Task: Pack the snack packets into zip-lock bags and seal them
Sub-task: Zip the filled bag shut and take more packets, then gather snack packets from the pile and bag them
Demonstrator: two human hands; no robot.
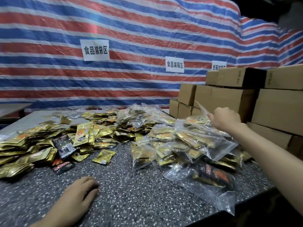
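1. Far left: a large loose heap of gold foil snack packets (pixel 32 145) lies on the speckled grey stone table top (pixel 131 202). A few black foil packets (pixel 64 145) are mixed into the heap. None of these are bagged.

2. Just right of the heap, a single gold foil packet (pixel 104 156) lies apart on the bare table.

3. Lower left: the left hand (pixel 82 190) rests palm down on the table. Its fingers are relaxed and lightly spread, and it holds nothing.

4. Centre to right: a mound of filled clear zip-lock bags (pixel 172 141) is stacked loosely, each bag holding several gold packets. Whether every seal is pressed closed cannot be told from this view.

5. Near right edge of the table: one clear bag holding black packets (pixel 211 177) lies flat, its free end reaching the table edge.

6. Upper right: the right hand (pixel 226 117) is raised over the far side of the mound with its fingers curled. It pinches one edge of a thin clear plastic zip-lock bag (pixel 202 108), which stands up from the grip and appears empty.

7. Far right: brown cardboard boxes (pixel 237 99) are stacked against the red, white and blue striped tarpaulin (pixel 114 22).

Status, as a judgement: the task is roughly half complete. Many bags are filled, but a comparable quantity of packets is not yet packed. The step in hand appears to be fetching a fresh bag for filling.
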